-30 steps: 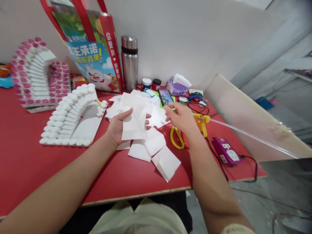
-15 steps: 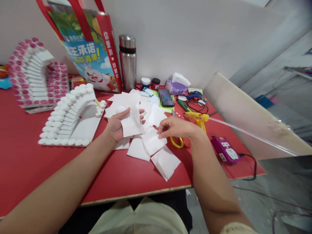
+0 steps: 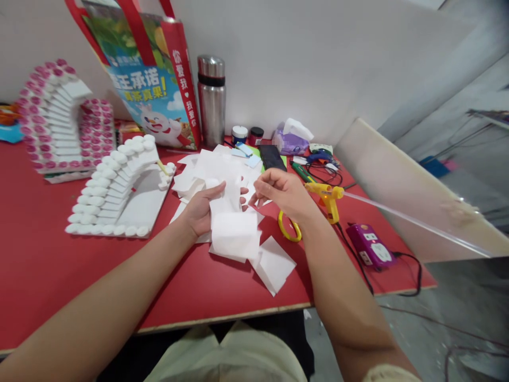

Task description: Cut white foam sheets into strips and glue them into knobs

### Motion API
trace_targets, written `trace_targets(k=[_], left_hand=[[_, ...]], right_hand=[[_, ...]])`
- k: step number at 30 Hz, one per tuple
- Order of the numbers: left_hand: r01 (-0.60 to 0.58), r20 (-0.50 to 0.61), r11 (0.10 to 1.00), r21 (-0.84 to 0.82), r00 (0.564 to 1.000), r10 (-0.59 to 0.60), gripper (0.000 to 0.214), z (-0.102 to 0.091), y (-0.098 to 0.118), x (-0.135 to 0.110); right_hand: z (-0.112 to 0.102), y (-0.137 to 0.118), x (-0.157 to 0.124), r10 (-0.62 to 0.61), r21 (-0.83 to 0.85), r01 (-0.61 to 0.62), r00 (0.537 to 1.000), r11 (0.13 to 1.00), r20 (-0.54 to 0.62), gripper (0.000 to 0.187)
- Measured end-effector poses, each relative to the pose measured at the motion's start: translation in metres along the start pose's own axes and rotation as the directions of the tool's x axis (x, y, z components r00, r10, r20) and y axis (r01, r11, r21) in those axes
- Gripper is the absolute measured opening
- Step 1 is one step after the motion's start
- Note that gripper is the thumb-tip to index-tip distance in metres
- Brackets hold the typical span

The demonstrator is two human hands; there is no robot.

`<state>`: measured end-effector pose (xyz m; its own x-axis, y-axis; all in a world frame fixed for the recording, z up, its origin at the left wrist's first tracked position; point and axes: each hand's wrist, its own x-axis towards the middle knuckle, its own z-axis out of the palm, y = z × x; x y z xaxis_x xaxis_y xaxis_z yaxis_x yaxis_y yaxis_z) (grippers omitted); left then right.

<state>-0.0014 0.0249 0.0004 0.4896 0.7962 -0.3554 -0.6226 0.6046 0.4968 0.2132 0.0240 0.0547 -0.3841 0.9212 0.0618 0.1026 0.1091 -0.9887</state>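
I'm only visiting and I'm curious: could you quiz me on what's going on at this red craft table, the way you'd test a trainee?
1. True or false: the left hand holds white paper sheets.
2. Which of these lies on the red table right beside the right hand? A) yellow-handled scissors B) a hammer C) a dinner plate
3. Fill in: the steel flask stands next to a printed shopping bag with ____ handles.

Key: 1 true; 2 A; 3 red.
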Motion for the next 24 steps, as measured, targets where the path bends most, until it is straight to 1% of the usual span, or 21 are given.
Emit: trace_targets(k=[2, 3, 5, 7, 8, 9, 10, 12, 14, 15, 16, 17, 18, 19, 20, 21, 22, 23, 24], left_hand=[[-0.009, -0.009, 1.0, 0.001, 1.0, 0.009, 0.044, -0.001, 0.0, 0.001], [-0.018, -0.019, 1.0, 0.0, 1.0, 0.018, 0.044, -0.001, 0.0, 0.001], [-0.037, -0.041, 0.999, 0.004, 0.998, 0.037, 0.044, 0.0, 0.002, 0.0], [-0.043, -0.053, 0.999, 0.015, 0.998, 0.044, 0.043, 0.002, 0.004, -0.001], [-0.05, -0.054, 0.999, 0.018, 0.997, 0.051, 0.043, 0.003, 0.004, -0.001], [-0.06, -0.053, 0.998, 0.018, 0.997, 0.06, 0.043, 0.003, 0.004, -0.002], [-0.068, -0.05, 0.997, 0.019, 0.996, 0.069, 0.042, 0.004, 0.004, -0.002], [-0.081, -0.035, 0.996, 0.027, 0.996, 0.082, 0.042, 0.003, 0.003, -0.002], [-0.071, -0.006, 0.996, 0.046, 0.997, 0.072, 0.042, 0.001, 0.003, -0.001], [-0.054, 0.014, 0.997, 0.058, 0.999, 0.053, 0.042, 0.0, 0.002, -0.001], [-0.032, 0.035, 0.997, 0.067, 0.999, 0.03, 0.042, -0.001, 0.001, -0.001], [-0.008, 0.052, 0.997, 0.073, 0.999, 0.004, 0.041, -0.002, 0.0, 0.0], [0.019, 0.064, 0.997, 0.076, 0.998, -0.024, 0.039, -0.003, -0.001, 0.0], [0.039, 0.069, 0.996, 0.074, 0.997, -0.045, 0.037, -0.003, -0.003, 0.001], [0.054, 0.069, 0.996, 0.072, 0.996, -0.059, 0.034, -0.004, -0.005, 0.001], [0.065, 0.07, 0.995, 0.072, 0.995, -0.07, 0.033, -0.004, -0.007, 0.002], [0.07, 0.077, 0.995, 0.074, 0.994, -0.076, 0.032, -0.004, -0.009, 0.002], [0.074, 0.089, 0.994, 0.079, 0.993, -0.081, 0.032, -0.004, -0.011, 0.002], [0.077, 0.104, 0.993, 0.084, 0.991, -0.086, 0.032, -0.004, -0.013, 0.003]], right_hand=[[-0.003, -0.002, -0.001, 0.056, -0.11, -0.047, 0.996, 0.993, 0.076, 0.04], [-0.006, -0.004, -0.002, 0.071, -0.177, -0.049, 0.99, 0.983, 0.119, 0.041], [-0.01, -0.01, -0.006, 0.102, -0.331, -0.023, 0.969, 0.943, 0.224, 0.051], [-0.01, -0.016, -0.01, 0.185, -0.479, -0.002, 0.923, 0.878, 0.337, 0.063], [-0.008, -0.018, -0.011, 0.235, -0.538, 0.003, 0.897, 0.843, 0.374, 0.067], [-0.005, -0.019, -0.012, 0.276, -0.583, 0.011, 0.874, 0.812, 0.401, 0.067], [-0.001, -0.019, -0.013, 0.302, -0.608, 0.027, 0.851, 0.793, 0.431, 0.062], [0.006, -0.017, -0.012, 0.299, -0.586, 0.087, 0.795, 0.805, 0.528, 0.042], [0.01, -0.015, -0.012, 0.22, -0.483, 0.16, 0.74, 0.861, 0.636, 0.024], [0.012, -0.014, -0.012, 0.16, -0.412, 0.184, 0.725, 0.892, 0.67, 0.019], [0.013, -0.014, -0.013, 0.097, -0.336, 0.19, 0.727, 0.923, 0.679, 0.016], [0.014, -0.014, -0.014, 0.04, -0.253, 0.172, 0.75, 0.952, 0.66, 0.013], [0.016, -0.014, -0.015, -0.004, -0.167, 0.133, 0.793, 0.977, 0.609, 0.013], [0.018, -0.014, -0.015, -0.032, -0.079, 0.086, 0.853, 0.993, 0.521, 0.015], [0.02, -0.012, -0.015, -0.043, 0.001, 0.046, 0.914, 0.999, 0.403, 0.019], [0.023, -0.01, -0.014, -0.04, 0.063, 0.024, 0.964, 0.998, 0.263, 0.022], [0.025, -0.007, -0.012, -0.031, 0.095, 0.019, 0.992, 0.995, 0.125, 0.025], [0.027, -0.003, -0.009, -0.024, 0.095, 0.022, 1.0, 0.995, 0.01, 0.026], [0.028, 0.002, -0.006, -0.021, 0.065, 0.026, 0.997, 0.998, -0.073, 0.024]])
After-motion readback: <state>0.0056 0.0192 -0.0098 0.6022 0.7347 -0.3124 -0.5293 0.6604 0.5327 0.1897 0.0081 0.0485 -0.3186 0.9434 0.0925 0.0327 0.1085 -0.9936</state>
